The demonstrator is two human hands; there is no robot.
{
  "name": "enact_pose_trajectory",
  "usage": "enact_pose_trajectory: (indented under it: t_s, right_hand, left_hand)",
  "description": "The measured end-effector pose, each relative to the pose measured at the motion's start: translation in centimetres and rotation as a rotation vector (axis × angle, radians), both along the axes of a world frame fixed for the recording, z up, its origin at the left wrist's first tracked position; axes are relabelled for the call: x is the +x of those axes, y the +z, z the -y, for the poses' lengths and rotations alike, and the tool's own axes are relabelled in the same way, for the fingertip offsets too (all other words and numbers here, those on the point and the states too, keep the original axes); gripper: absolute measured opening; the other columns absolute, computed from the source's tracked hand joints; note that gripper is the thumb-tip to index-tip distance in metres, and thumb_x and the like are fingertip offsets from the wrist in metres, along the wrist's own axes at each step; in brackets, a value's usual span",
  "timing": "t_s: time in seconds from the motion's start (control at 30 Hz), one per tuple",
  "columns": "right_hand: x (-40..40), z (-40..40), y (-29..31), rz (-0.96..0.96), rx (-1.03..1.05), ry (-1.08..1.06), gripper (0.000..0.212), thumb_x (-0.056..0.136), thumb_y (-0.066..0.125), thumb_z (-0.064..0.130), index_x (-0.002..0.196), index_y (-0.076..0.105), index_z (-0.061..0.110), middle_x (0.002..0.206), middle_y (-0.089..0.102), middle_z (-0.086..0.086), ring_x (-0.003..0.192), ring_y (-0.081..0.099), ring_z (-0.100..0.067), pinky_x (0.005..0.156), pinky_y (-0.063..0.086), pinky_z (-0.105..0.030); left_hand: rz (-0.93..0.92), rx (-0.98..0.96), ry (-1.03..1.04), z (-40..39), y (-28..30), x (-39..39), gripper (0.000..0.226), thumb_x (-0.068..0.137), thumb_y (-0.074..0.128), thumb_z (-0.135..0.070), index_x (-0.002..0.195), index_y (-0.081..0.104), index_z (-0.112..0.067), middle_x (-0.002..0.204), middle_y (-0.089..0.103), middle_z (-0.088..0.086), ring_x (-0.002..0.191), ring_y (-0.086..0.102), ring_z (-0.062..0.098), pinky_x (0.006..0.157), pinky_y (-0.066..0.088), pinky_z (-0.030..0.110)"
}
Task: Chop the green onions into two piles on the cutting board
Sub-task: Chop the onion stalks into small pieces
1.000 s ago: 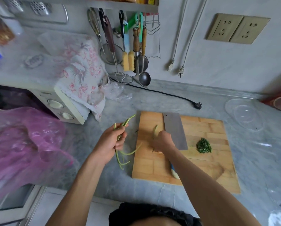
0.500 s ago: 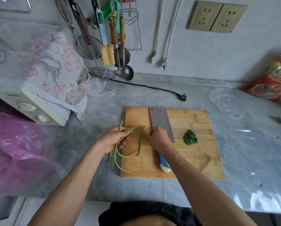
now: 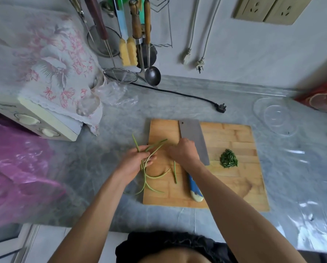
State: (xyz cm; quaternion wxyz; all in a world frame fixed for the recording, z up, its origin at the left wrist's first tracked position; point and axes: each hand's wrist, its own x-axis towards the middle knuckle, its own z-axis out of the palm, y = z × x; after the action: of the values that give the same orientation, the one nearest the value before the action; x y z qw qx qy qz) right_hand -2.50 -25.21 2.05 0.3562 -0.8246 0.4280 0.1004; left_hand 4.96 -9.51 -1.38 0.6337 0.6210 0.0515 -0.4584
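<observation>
Head view gives us the grey marble counter point(image 3: 206, 99) first, then the wooden cutting board point(image 3: 232, 179) lying on it. On the board we see the cleaver point(image 3: 194, 137), blade flat, its blue handle point(image 3: 195, 188) pointing toward us. Our left hand point(image 3: 135, 161) sits at the board's left edge, fingers curled round a loose bunch of green onions point(image 3: 149, 168) whose ends trail across the board and over its edge. Our right hand point(image 3: 183, 151) rests beside the blade with fingers bent down on one stalk point(image 3: 175, 172); we cannot tell whether it pinches it. A small chopped pile point(image 3: 229, 158) lies right of the cleaver.
</observation>
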Motion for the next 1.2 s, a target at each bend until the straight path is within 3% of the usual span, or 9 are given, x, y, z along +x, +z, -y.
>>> enact_pose_trajectory:
  t_s: [0.07,0.13,0.27,0.53,0.7,0.87,0.93,1.03,1.2]
  right_hand:
    - [-0.5,0.0,0.2,0.108,0.182,-0.114,0.030,0.078,0.063,0.031,0.064,0.057,0.006,0.064,0.064,-0.010,0.059,0.062,-0.023,0.057,0.055,-0.034]
    - [-1.0,-0.1,0.3,0.244,0.446,-0.293,0.016,0.083,0.057,0.017,0.071,0.055,0.006,0.064,0.061,-0.010,0.055,0.063,-0.022,0.053,0.056,-0.036]
    - [-1.8,-0.4,0.2,0.333,0.699,-0.466,0.014,0.085,0.044,0.004,0.077,0.055,0.008,0.067,0.048,-0.006,0.048,0.041,-0.013,0.040,0.031,-0.022]
    - [-4.8,-0.8,-1.0,0.221,0.342,-0.216,0.028,0.084,0.057,0.024,0.082,0.064,-0.003,0.062,0.052,-0.002,0.056,0.044,-0.017,0.052,0.036,-0.030]
    - [-6.0,-1.6,0.5,0.298,0.560,-0.223,0.027,0.089,0.061,0.033,0.082,0.071,0.009,0.072,0.065,-0.002,0.050,0.044,-0.011,0.045,0.034,-0.025]
    - [-6.4,-1.2,0.0,0.321,0.175,-0.223,0.026,0.086,0.055,0.023,0.068,0.059,0.004,0.056,0.049,0.002,0.057,0.044,-0.013,0.054,0.035,-0.028]
    - [-6.6,-0.8,0.1,0.333,0.276,-0.250,0.026,0.087,0.052,0.020,0.072,0.062,0.001,0.057,0.046,0.000,0.055,0.041,-0.014,0.052,0.034,-0.028]
    - [-7.3,-0.4,0.3,0.404,0.554,-0.399,0.028,0.093,0.043,0.012,0.084,0.067,0.000,0.065,0.052,-0.006,0.050,0.043,-0.014,0.046,0.036,-0.028]
    - [-8.5,-0.5,0.4,0.531,0.770,-0.467,0.027,0.098,0.047,0.011,0.087,0.068,-0.001,0.071,0.058,-0.009,0.062,0.055,-0.018,0.059,0.048,-0.029]
  left_hand:
    - [-0.060,-0.058,0.065,-0.2,-0.2,-0.1,0.033,0.095,0.044,0.012,0.111,0.064,-0.008,0.091,0.075,0.008,0.082,0.072,0.019,0.078,0.055,0.030]
    - [-0.111,-0.117,0.146,-0.2,-0.2,-0.3,0.036,0.091,0.045,0.018,0.110,0.063,-0.006,0.090,0.075,0.009,0.082,0.073,0.020,0.077,0.059,0.031]
    - [-0.111,-0.145,0.251,-0.1,0.2,-1.0,0.039,0.086,0.050,0.023,0.113,0.062,-0.002,0.093,0.074,0.012,0.078,0.074,0.020,0.069,0.060,0.027]
    - [-0.152,-0.241,0.427,-0.5,0.5,-1.3,0.028,0.090,0.051,0.015,0.109,0.063,-0.003,0.087,0.076,0.008,0.079,0.074,0.016,0.070,0.060,0.025]
    - [-0.140,-0.285,0.458,-0.6,0.9,-1.5,0.026,0.090,0.054,0.012,0.106,0.065,-0.005,0.090,0.076,0.008,0.082,0.074,0.017,0.073,0.061,0.028]
    - [0.322,0.129,0.219,-0.6,-0.3,-2.7,0.023,0.088,0.066,0.003,0.099,0.069,-0.017,0.088,0.074,0.001,0.087,0.069,0.020,0.080,0.056,0.031]
    - [0.569,0.368,0.059,-1.1,-1.0,-2.7,0.022,0.086,0.075,-0.011,0.104,0.068,-0.020,0.102,0.071,0.003,0.100,0.066,0.023,0.094,0.052,0.037]
    - [0.711,0.509,0.044,-1.8,-0.8,-3.1,0.055,0.083,0.079,-0.024,0.131,0.057,-0.008,0.132,0.056,0.010,0.124,0.052,0.024,0.109,0.040,0.039]
    - [0.935,0.518,0.089,-2.3,-0.2,-3.5,0.027,0.084,0.076,-0.017,0.109,0.070,-0.011,0.111,0.066,0.011,0.098,0.063,0.025,0.087,0.046,0.028]
